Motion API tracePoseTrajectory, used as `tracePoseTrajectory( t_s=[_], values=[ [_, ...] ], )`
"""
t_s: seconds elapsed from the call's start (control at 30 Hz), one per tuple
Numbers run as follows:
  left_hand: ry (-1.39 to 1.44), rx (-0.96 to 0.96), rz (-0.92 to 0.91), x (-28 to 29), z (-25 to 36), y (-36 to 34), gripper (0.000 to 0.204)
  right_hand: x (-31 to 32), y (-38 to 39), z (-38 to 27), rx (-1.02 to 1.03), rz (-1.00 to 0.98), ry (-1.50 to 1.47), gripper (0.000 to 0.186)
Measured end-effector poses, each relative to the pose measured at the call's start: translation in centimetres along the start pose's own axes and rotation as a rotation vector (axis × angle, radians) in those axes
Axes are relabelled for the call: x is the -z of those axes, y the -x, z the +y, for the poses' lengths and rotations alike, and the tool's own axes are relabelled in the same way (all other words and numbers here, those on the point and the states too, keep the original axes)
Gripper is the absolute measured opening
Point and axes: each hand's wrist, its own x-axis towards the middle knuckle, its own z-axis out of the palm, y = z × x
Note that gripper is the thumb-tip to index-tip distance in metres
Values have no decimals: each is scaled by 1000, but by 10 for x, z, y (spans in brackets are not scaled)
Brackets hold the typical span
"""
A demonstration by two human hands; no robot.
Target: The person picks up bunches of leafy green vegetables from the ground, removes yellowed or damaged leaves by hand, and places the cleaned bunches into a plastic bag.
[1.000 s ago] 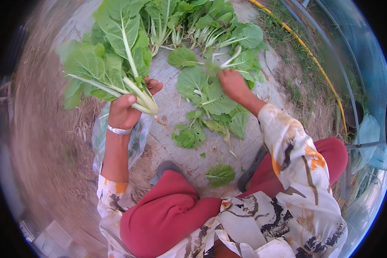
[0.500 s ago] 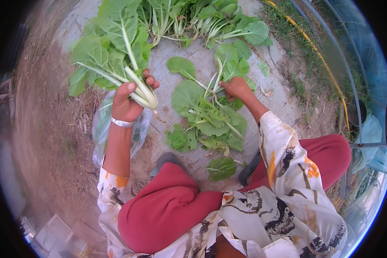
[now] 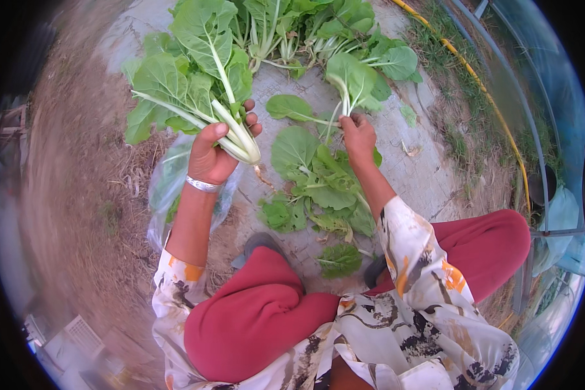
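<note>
The left hand [image 3: 214, 153] has its grip wrapped around the pale stalks of a bunch of greens [image 3: 195, 91], leaves pointing far left and a thin root hanging below. The right hand [image 3: 359, 138] has a narrow grip, thumb and fingers pinching the pale stalks of a green leaf [image 3: 361, 75] standing up from it.

Under and beside the right forearm, a heap of loose leaves [image 3: 322, 185] lies on a grey slab [image 3: 416, 179], the arm hiding part of it. A single leaf [image 3: 289, 107] lies between the hands, its stalk reaching toward the right one; whether it is held, I cannot tell. Another leaf [image 3: 340, 260] rests between the shoes [image 3: 261, 244]. More greens [image 3: 292, 29] are piled at the far side.

A clear plastic bag [image 3: 161, 195] sits partly behind the left forearm. To the right, a yellow hose [image 3: 478, 84] runs over grass, with blue sheeting [image 3: 569, 110] beyond. Any marking on the pale slatted box [image 3: 84, 337], near left, is too blurred to read.
</note>
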Motion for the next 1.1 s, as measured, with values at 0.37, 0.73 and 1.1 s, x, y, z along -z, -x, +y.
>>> tracePoseTrajectory(
  t_s=[0.37,0.73,1.1],
  values=[
    [351,-29,-106,-12,9,-6,69,-18,50,-94,29,-604,-767,29],
    [324,-106,-14,-1,-9,-3,61,-15,49,-126,152,-731,-587,24],
    [58,-65,60,7,-14,-3,53,-25,68,-129,369,-839,-363,17]
  ],
)
